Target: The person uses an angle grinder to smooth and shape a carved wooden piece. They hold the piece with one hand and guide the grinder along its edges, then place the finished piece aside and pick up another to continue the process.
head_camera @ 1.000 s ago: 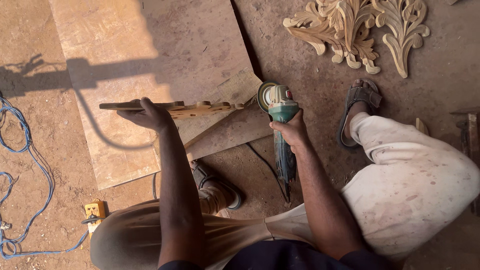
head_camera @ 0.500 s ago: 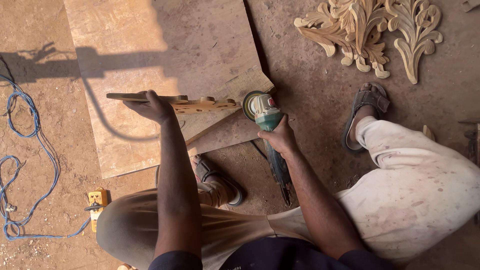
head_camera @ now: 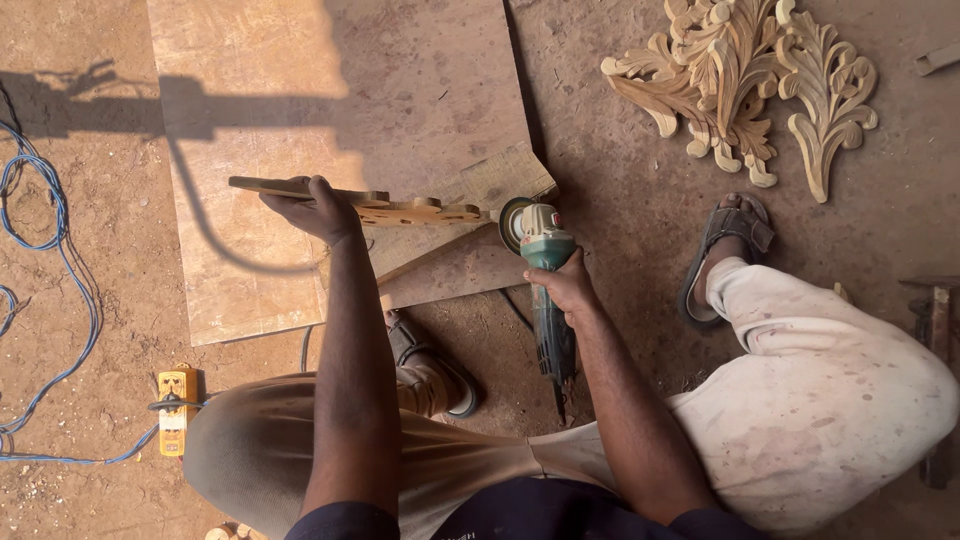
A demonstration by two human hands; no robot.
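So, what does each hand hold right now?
Left hand: closed on the carved wooden piece.
Right hand: closed on the green angle grinder.

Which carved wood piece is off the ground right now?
The flat carved piece gripped edge-on in the left hand, next to the grinder held by the right hand. The leafy carvings at upper right lie on the dirt.

Pale bare-wood carved panel (head_camera: pixel 370 205), glossy green plastic grinder (head_camera: pixel 545 270), dusty plywood sheet (head_camera: pixel 300 90)
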